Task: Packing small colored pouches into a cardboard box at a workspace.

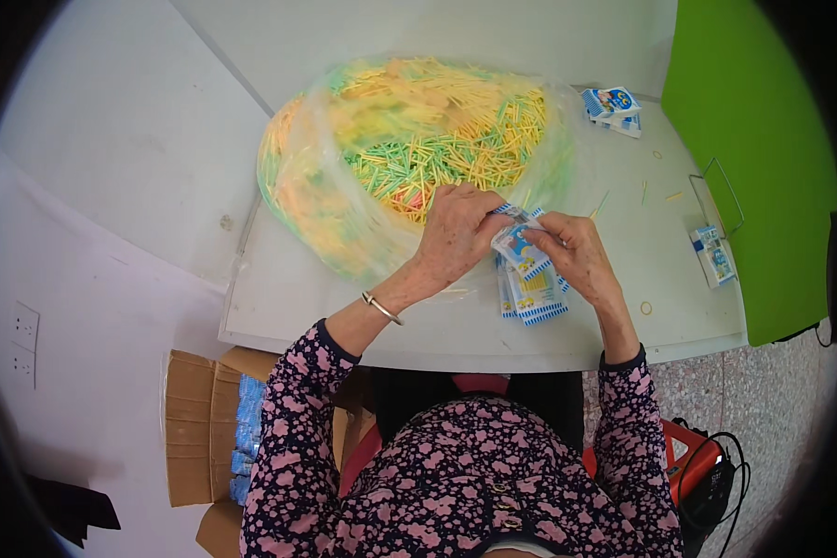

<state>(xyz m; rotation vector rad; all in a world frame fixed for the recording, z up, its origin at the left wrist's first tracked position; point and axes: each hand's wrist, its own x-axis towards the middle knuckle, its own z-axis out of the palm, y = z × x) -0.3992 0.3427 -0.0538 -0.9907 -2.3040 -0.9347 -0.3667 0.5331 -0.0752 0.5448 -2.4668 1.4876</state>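
Between my two hands is a small blue-and-white packet (523, 249) with striped ends. My left hand (456, 232) pinches its upper left edge, thumb toward the packet. My right hand (575, 253) grips its upper right side with thumb and fingers. Just below, more packets of the same kind (538, 302) lie in a small pile on the table, with yellow pieces showing through one. Beyond my left hand lies a large clear plastic bag (321, 177), open and full of thin yellow, green and pink sticks (437, 153).
More packets (614, 110) lie at the table's far right, others (712, 256) by a wire handle (724, 191). Loose sticks and a rubber band (645, 308) are on the white table (363, 325). A green panel (753, 167) borders the right. Below left, a cardboard box (191, 428) holds blue packets.
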